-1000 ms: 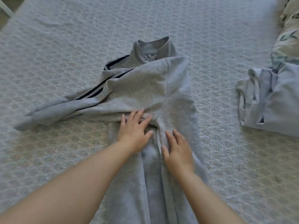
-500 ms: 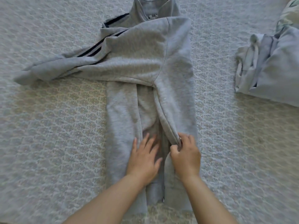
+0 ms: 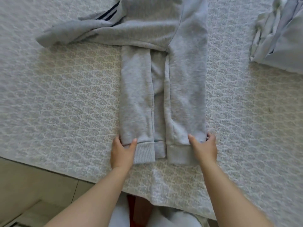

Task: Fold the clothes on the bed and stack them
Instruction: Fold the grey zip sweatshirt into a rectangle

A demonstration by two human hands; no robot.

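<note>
A grey sweatshirt jacket [image 3: 185, 79] with dark sleeve stripes lies on the bed, both side panels folded inward so the body forms a narrow strip. One sleeve [image 3: 82, 31] sticks out to the left. My left hand [image 3: 123, 151] pinches the bottom left corner at the ribbed hem, thumb on top. At the bottom right corner my right hand [image 3: 203, 148] grips the hem the same way, fingers curled under the edge.
The bed wears a white patterned cover [image 3: 65, 95]. A stack of folded pale grey clothes [image 3: 278, 35] sits at the right edge. The bed's front edge runs just below the hem, with tiled floor [image 3: 32, 190] at the lower left.
Both hands slid down the jacket from its middle to the bottom hem and took hold of its two corners. The view tilted down toward the bed's edge.
</note>
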